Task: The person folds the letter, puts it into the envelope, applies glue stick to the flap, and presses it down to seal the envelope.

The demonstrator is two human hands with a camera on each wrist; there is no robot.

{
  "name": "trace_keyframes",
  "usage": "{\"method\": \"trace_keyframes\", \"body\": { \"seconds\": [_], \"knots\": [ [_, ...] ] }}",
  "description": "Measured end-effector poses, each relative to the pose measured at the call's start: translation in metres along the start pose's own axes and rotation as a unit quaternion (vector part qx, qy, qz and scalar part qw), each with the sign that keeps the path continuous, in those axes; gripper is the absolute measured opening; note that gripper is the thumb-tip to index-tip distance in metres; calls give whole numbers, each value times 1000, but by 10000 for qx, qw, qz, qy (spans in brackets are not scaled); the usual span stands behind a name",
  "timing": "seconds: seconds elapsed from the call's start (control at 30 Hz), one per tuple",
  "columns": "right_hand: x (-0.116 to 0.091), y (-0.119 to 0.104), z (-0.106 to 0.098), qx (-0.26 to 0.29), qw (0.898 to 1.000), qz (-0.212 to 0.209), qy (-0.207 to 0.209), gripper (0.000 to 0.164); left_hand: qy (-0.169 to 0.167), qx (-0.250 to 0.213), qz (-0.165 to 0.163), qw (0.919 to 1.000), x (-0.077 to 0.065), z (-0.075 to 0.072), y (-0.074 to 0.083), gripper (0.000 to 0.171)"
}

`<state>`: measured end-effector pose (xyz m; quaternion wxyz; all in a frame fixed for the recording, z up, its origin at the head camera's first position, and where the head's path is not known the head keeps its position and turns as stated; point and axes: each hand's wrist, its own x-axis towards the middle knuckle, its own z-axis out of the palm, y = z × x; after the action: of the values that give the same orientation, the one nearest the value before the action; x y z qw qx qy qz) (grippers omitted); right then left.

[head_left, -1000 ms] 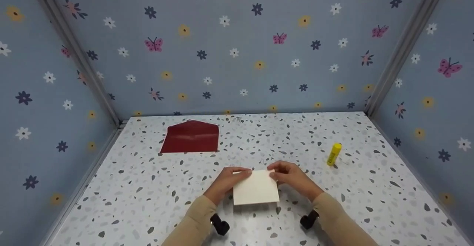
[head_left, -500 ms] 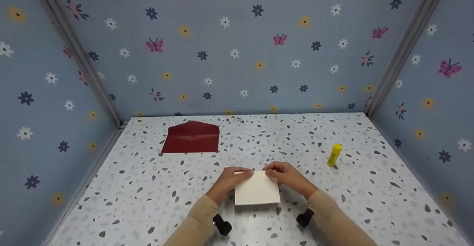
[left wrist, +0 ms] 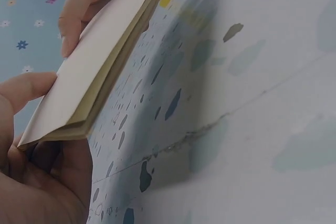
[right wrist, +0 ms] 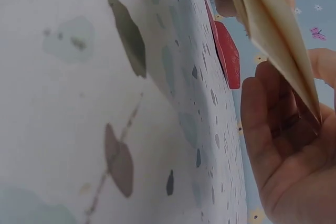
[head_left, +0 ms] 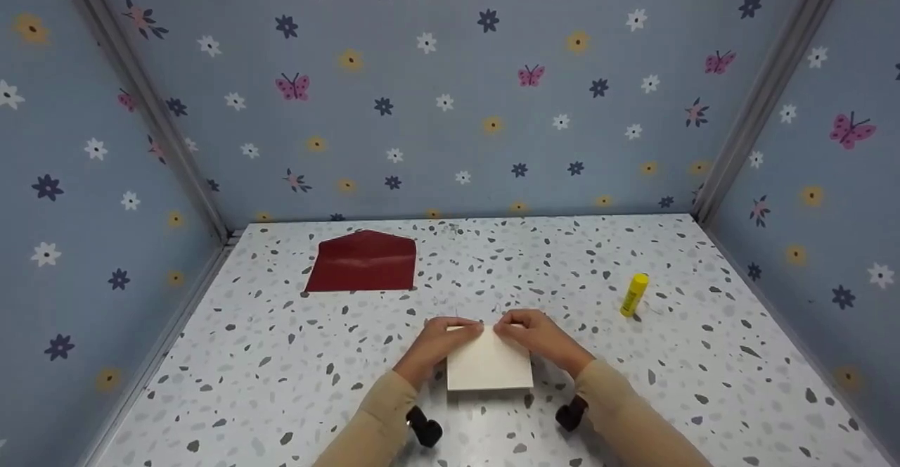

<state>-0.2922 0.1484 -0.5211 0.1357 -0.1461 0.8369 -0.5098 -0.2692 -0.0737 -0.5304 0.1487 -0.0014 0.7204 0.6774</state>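
A cream folded paper (head_left: 489, 365) is held above the table, its layers showing along the near edge in both wrist views (left wrist: 100, 77). My left hand (head_left: 437, 344) pinches its far edge at the left, thumb on top and fingers curled underneath. Close beside it, the right hand (head_left: 545, 337) pinches the same edge, with its thumb on the upper face. In the right wrist view the fingers (right wrist: 255, 108) of that hand reach below the folded paper (right wrist: 278, 35). The two thumb tips are near each other at the middle of the fold.
An opened dark red envelope (head_left: 365, 264) lies at the back left of the speckled table (head_left: 281, 397). A yellow glue stick (head_left: 634, 295) stands at the right. Flower-patterned walls (head_left: 450, 87) enclose the back and sides.
My right hand has slid left along the paper's far edge toward the left thumb. The paper has shifted very slightly right; the envelope and glue stick have stayed put.
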Motion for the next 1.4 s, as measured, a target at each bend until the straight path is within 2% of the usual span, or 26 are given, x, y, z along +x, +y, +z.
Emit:
{"method": "trace_keyframes", "body": {
  "seconds": [0.2, 0.43, 0.73, 0.97, 1.03, 1.23, 1.3, 1.4],
  "knots": [
    [2, 1, 3, 188, 9998, -50, 61, 25, -42, 183, 109, 9998, 1, 0, 0, 45],
    [2, 1, 4, 171, 9999, 1, 18, 24, -159, 59, 156, 9997, 1, 1, 0, 39],
    [0, 3, 1, 257, 9994, 98, 218, 30, 157, 241, 181, 9994, 1, -2, 0, 41],
    [-2, 4, -5, 260, 9996, 101, -82, 26, 256, 401, 219, 9986, 3, -7, -4, 40],
    [-3, 5, -8, 303, 9993, 159, -148, 26, 114, 405, 318, 9986, 2, -9, -4, 39],
    [-4, 12, -14, 450, 9983, 366, -22, 29, -751, 175, 568, 9954, -5, -18, -3, 38],
    [-5, 14, -16, 464, 9982, 386, -23, 30, -882, 165, 592, 9942, -5, -22, -3, 37],
    [-6, 15, -18, 478, 9981, 372, -62, 33, -879, 125, 620, 9941, -6, -25, -2, 37]
  ]
}}
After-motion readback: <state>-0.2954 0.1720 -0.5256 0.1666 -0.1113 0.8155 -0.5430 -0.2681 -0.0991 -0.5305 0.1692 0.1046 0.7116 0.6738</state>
